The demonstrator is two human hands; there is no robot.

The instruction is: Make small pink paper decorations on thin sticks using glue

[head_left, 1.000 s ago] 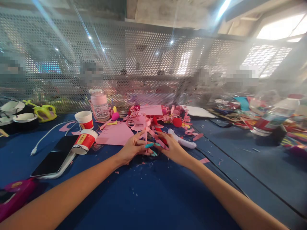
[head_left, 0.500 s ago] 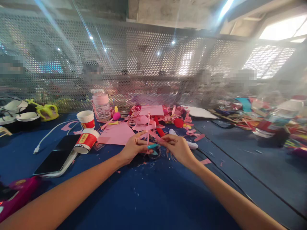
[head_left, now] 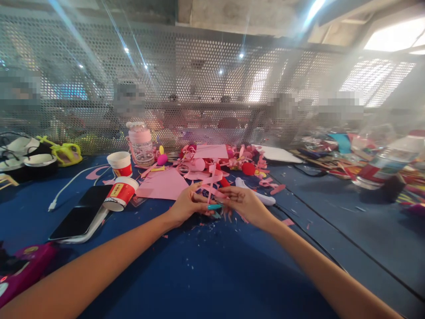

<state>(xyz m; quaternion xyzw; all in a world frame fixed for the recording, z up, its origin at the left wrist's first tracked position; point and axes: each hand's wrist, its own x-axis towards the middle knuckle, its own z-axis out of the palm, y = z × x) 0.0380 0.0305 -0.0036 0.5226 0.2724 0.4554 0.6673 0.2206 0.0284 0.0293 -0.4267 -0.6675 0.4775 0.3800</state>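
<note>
My left hand (head_left: 190,206) is closed in a pinch on a thin upright pink strip (head_left: 211,188). A small teal piece (head_left: 214,207) sticks out by its fingertips; what it belongs to is hidden. Close on the right, my right hand (head_left: 245,204) has its fingers pinched on the end of a wider pink paper strip (head_left: 217,193), which curls around the upright one. The two hands' fingertips nearly meet, just above the blue table. Behind them lies a heap of pink and red paper pieces (head_left: 199,165), with a flat pink sheet (head_left: 162,185) to the left.
Left of my hands are two paper cups (head_left: 121,193), a black phone (head_left: 81,212), a white cable (head_left: 66,184) and a pink-lidded bottle (head_left: 141,144). A white corded tool (head_left: 255,193) lies behind my right hand. A perforated metal screen (head_left: 212,88) borders the table's back.
The view has shifted slightly. My hands have moved a little right, and the pink strip now curls higher around the upright one. A dark ring under the fingers no longer shows.
</note>
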